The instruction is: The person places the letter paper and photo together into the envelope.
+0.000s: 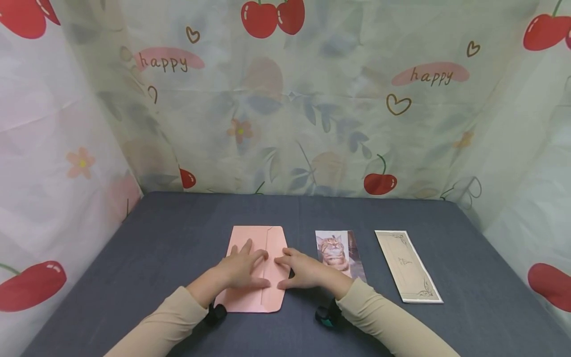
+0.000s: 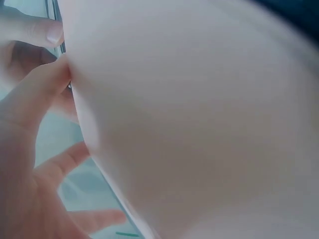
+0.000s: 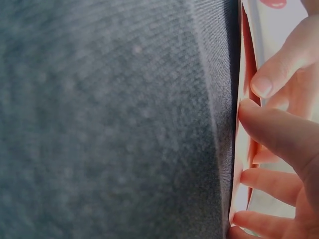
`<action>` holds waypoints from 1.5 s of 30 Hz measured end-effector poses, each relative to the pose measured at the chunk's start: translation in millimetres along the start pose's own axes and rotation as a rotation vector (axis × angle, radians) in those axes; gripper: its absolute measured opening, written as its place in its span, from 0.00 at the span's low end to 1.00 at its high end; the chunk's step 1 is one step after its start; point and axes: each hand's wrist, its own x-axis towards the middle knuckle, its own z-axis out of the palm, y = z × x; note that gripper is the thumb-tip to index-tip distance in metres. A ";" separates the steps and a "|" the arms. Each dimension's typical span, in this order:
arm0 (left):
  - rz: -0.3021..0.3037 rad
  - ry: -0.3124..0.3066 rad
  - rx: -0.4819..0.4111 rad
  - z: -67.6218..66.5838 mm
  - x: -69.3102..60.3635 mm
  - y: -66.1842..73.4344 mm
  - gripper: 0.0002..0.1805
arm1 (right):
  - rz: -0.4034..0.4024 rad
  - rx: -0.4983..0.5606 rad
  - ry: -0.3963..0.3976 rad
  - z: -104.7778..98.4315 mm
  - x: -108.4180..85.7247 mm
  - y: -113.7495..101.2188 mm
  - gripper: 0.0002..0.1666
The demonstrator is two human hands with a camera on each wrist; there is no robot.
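two bare hands on my feed, and both are at one pink envelope, lying on the dark table a touch left of centre, a long seam line running down it! the left hand is spread wide across its middle, palm down, fingers fanned, thumb reaching toward the seam; it rests on the paper and wraps round nothing. over to the right hand: it sits at the right-hand edge, fingertips touching the strip beyond the seam, thumb set apart from the fingers in a moderate spread. does any fingertip lie beneath that edge? from my distant post i cannot tell.

i check the left wrist view: pale pink paper takes up most of it, blurred, with fingertips lined up along one edge. now the right wrist view: dark fabric fills the larger part, and i get the envelope edge-on, a slim pink band with fingertips against it.

just beyond the right hand lies the cat photo, partly covered by that hand and wrist; farther right, apart from it, a tan card with scrolled corners. behind it all i see the curtain, printed with cherries, hearts and the word "happy".
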 end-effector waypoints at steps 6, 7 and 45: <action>0.033 0.013 -0.036 -2.5 1.7 -3.9 0.30 | -0.007 0.000 -0.002 -1.8 -1.2 -1.7 0.36; 0.040 0.017 -0.041 -2.8 2.0 -4.5 0.30 | -0.006 0.001 -0.004 -2.0 -1.1 -1.7 0.36; 0.095 0.021 -0.145 -13.5 3.3 -14.5 0.32 | -0.006 0.013 -0.008 -1.5 -2.2 2.4 0.36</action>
